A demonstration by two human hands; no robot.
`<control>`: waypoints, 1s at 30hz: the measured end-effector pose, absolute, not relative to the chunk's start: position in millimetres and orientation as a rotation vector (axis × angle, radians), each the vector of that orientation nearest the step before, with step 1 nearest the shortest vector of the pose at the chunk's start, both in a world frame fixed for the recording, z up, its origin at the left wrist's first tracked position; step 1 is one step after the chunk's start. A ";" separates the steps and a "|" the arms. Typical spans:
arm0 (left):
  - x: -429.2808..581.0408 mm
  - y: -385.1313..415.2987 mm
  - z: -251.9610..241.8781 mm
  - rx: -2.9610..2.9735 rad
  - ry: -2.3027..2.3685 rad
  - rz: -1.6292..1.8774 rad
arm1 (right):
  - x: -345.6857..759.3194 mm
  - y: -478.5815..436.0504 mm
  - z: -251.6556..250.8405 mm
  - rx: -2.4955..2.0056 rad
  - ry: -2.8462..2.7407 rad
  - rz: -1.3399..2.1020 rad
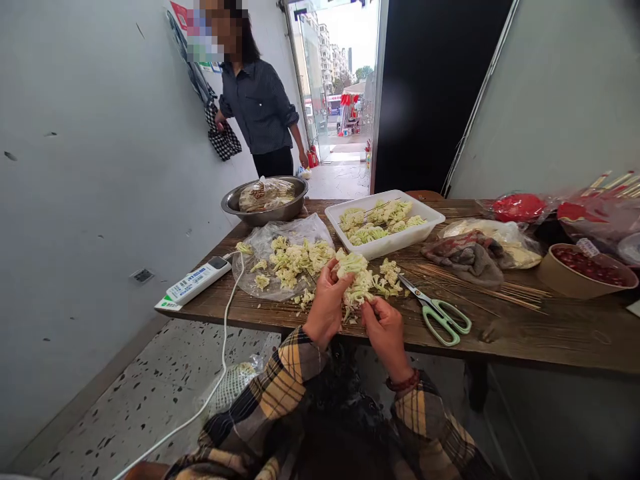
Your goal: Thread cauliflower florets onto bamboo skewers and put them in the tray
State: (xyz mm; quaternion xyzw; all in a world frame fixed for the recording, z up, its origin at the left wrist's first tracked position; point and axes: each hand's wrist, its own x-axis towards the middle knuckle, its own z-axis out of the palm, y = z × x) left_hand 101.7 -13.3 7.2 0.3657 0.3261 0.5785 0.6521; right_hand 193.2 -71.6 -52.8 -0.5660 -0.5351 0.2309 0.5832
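My left hand (326, 303) is closed around a pale green-white cauliflower floret (353, 264), held above the table's front edge. Close to its right, my right hand (386, 330) has thumb and fingers pinched together against the lower edge of the cauliflower. What sits between those fingertips is too small to make out. Loose florets (290, 261) lie on a clear plastic bag (255, 288) to the left. Behind my hands stands a white plastic tray (385, 248) with skewered cauliflower (367, 233). Green-handled scissors (440, 317) rest right of my right hand, blades partly apart.
Bamboo skewers (505, 291) and a dirty cloth glove (465, 259) lie to the right, near a paper tub (570, 283) of red contents. Leftward are a power strip (197, 281), its white cable (226, 347) and a metal basin (235, 205). A person (263, 110) stands beyond the table.
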 end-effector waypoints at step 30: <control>99.1 -2.9 19.2 0.940 0.769 1.312 | 193.1 -72.7 -54.8 -1.356 -1.313 0.421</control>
